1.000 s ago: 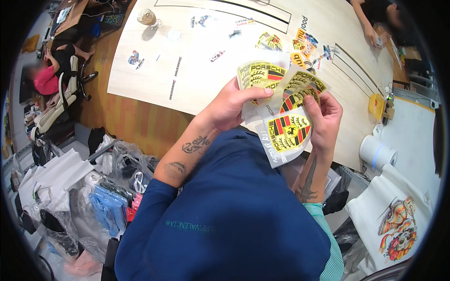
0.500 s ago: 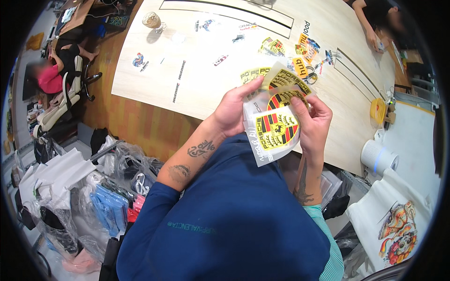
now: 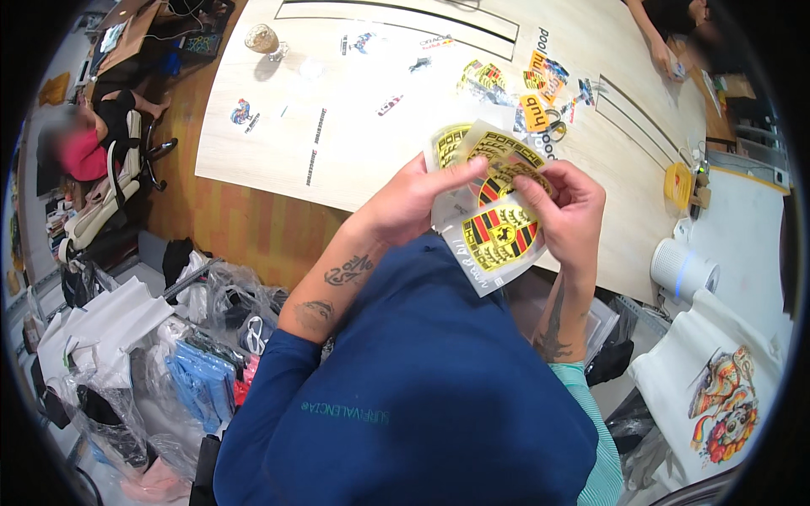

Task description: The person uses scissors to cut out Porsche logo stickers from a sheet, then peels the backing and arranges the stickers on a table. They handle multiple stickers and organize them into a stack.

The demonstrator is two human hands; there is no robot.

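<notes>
Both my hands hold a small fanned stack of translucent film sheets printed with yellow, black and red shield crests. The nearest crest sheet (image 3: 502, 240) hangs tilted toward me, with white handwriting along its lower edge. Behind it, another crest sheet (image 3: 516, 145) sticks up between my hands. My left hand (image 3: 409, 201) grips the stack's left side, thumb laid across the front and fingers behind. At the right side, my right hand (image 3: 572, 209) pinches the sheets between thumb and bent fingers. The hands partly cover the middle crests, so how many sheets there are cannot be told.
On the pale table (image 3: 363, 143) lie several cut decals (image 3: 483, 80), an orange-and-black sticker (image 3: 533, 112), and a stemmed glass (image 3: 264, 40). A yellow tape roll (image 3: 677, 185) and white cylinder (image 3: 682, 268) stand right. Bagged garments (image 3: 200, 371) lie lower left. Other people sit left and far right.
My left thumb has moved down and across the front of the sheets. The nearest crest sheet has turned slightly and shifted right. My right hand still pinches the stack.
</notes>
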